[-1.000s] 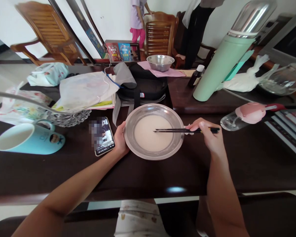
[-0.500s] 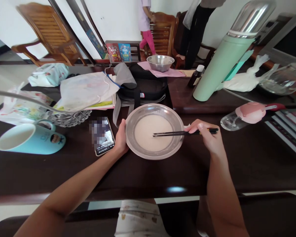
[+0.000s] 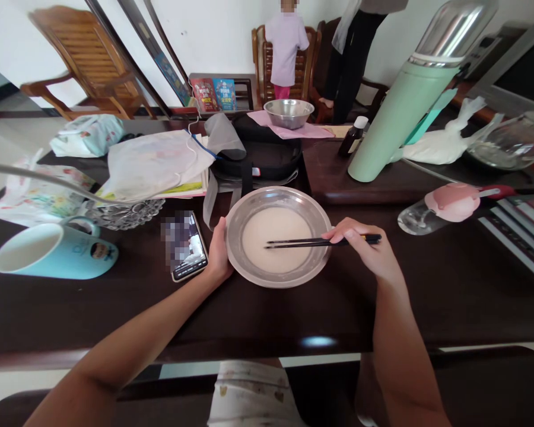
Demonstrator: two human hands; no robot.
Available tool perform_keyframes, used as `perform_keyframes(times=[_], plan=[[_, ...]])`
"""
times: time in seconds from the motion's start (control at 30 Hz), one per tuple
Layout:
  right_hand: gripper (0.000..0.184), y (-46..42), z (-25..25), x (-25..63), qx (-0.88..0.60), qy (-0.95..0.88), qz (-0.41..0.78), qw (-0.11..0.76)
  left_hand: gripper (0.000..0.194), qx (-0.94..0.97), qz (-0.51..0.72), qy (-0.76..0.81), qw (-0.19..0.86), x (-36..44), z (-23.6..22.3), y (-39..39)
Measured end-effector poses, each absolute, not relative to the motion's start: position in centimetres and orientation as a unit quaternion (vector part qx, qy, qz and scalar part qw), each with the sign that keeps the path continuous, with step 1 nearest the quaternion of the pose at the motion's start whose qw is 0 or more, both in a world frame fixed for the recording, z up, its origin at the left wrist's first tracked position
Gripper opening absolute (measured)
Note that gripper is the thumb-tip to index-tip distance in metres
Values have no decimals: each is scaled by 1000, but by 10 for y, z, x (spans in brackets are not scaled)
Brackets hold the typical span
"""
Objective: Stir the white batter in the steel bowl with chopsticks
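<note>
A wide metal bowl (image 3: 279,279) stands on the dark table and holds a pale, milky liquid (image 3: 273,228). My left hand (image 3: 219,252) grips the bowl's left side, thumb up by the rim and the other fingers hidden beneath it. Pinched in my right hand (image 3: 360,240) is a pair of black chopsticks (image 3: 305,242), lying nearly level over the right rim. Their tips are at the liquid, left of its middle, slightly apart. Just left of my left hand lies a phone (image 3: 189,246) with its screen lit.
A light blue mug (image 3: 56,252) and a glass dish (image 3: 124,214) are at left. Behind the bowl sit a black case (image 3: 262,151) and a smaller metal bowl (image 3: 289,114). A green thermos (image 3: 404,112) and a pink-lidded bottle (image 3: 440,207) stand right. Two people are beyond the table.
My right hand and the chopsticks have shifted left, so the tips lie further left in the liquid. My left hand and the bowl stay put. A person in the background has moved right.
</note>
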State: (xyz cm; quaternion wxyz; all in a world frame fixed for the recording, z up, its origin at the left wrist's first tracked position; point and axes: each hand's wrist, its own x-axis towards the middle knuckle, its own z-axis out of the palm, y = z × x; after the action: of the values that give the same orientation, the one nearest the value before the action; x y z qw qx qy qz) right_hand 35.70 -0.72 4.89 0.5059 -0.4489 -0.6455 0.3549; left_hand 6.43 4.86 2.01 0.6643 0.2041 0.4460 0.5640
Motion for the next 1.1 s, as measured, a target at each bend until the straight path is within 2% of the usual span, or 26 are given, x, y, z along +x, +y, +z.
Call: perform_keyframes(times=[0.2,0.3,0.43,0.6,0.67,0.77,0.87,1.0,1.1], plan=[[38,-8,48,363,-474,-615,318,544,45,231,553,449,663,62,14,52],[39,-8,49,360,-457,-629,338,530,43,238,555,448,659,60,9,53],[32,-7,48,358,-462,-647,321,514,43,233,551,454,660,59,7,54],[41,-6,45,364,-460,-594,300,588,45,220,554,470,651,59,8,53],[41,-6,46,363,-449,-605,319,575,44,222,553,468,653,59,9,53],[30,-5,46,359,-453,-637,345,519,43,224,553,460,658,60,11,52],[24,-5,44,360,-465,-634,331,521,43,218,553,461,659,61,12,52],[39,-7,44,366,-450,-598,304,590,45,214,551,469,656,60,11,52],[42,-7,46,363,-442,-620,331,558,45,221,551,464,658,60,10,53]])
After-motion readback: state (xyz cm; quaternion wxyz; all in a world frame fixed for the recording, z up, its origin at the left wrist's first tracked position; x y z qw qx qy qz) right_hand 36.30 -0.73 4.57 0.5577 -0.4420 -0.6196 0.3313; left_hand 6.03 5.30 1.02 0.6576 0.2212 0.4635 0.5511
